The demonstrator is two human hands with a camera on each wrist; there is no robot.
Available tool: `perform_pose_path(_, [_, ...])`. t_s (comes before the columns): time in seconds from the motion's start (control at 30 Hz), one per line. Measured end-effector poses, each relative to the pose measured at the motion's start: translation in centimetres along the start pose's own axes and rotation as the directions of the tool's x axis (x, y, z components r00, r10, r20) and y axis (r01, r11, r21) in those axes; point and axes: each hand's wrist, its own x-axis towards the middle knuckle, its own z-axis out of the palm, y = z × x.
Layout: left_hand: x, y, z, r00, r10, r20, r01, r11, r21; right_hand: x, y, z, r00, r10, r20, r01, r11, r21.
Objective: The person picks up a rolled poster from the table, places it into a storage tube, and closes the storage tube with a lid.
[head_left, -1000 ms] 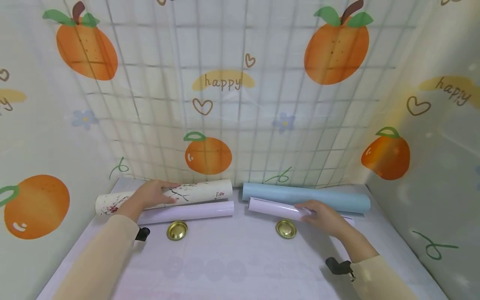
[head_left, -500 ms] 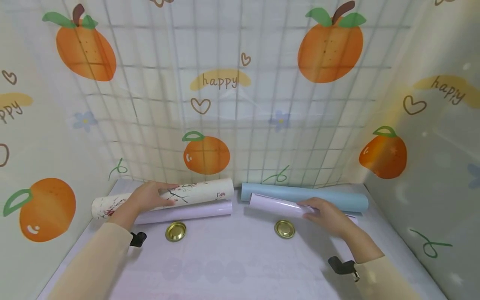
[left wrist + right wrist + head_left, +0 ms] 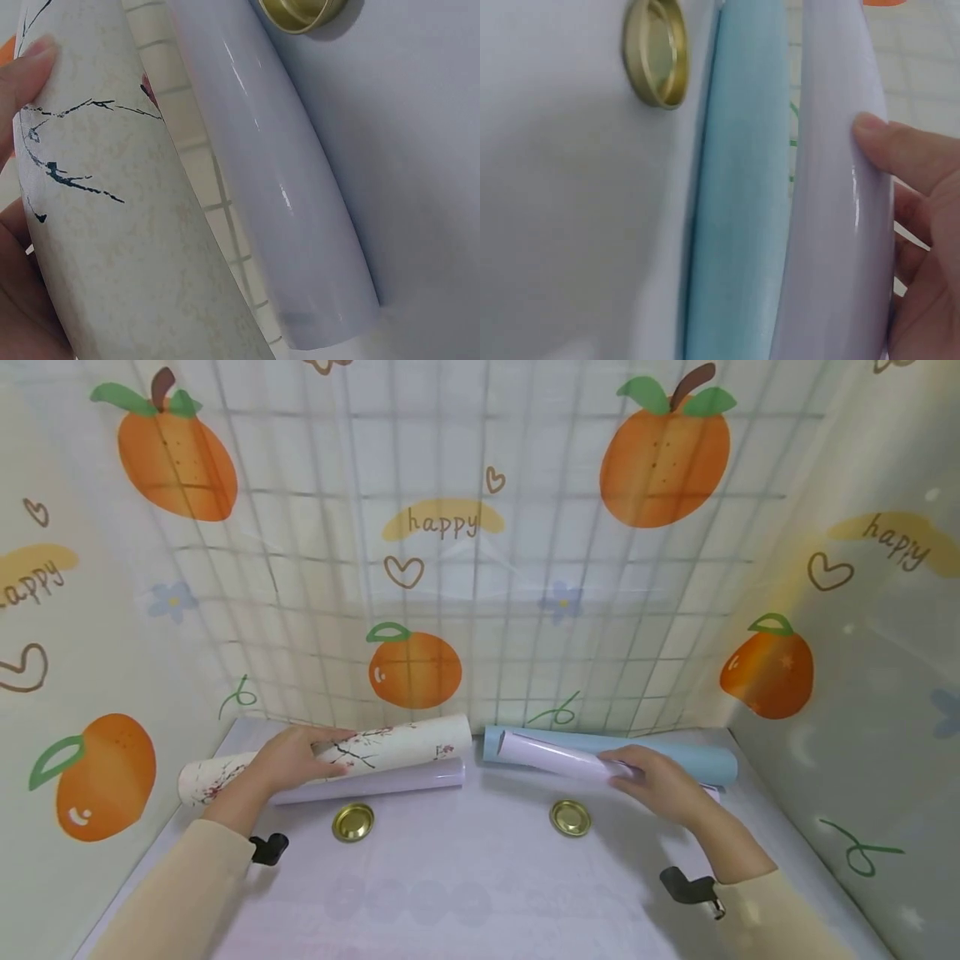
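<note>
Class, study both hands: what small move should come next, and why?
Perhaps the right hand should raise its lilac roll slightly: in the head view, that roll overlaps the blue roll, so extra height might avoid bumping.

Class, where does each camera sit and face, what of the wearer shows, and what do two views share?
Head: on the head, facing forward and down; left hand, right hand, sleeves.
Left wrist: worn there, facing the floral roll; part of left hand.
Right wrist: worn there, facing the held lilac roll; part of right hand.
Head and right wrist share the blue roll.
</note>
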Motion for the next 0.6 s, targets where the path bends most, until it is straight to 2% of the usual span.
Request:
perform_pose_path(0.23, [-0.8, 0.5, 0.3, 1.0, 0.029, 0.001, -0.029, 0.999, -0.032, 0.2, -0.6, -1.2, 1.0, -0.01, -0.026, 0.01, 1.0, 0.004])
perform_pose_path(0.37, [-1.4, 0.4, 0.4, 1.0, 0.026, -0.006, -0.026, 0.999, -0.034, 0.4, -0.9, -1.4, 0.999, -0.026, -0.038, 0.027, 1.0, 0.015])
perform_pose_path(0.6, [-1.8, 0.3, 0.7, 0.998, 0.057, -0.029, -0.059, 0.997, -0.041, 0.8, -1.4, -1.6, 0.997, -0.061, -0.042, 0.062, 0.998, 0.019])
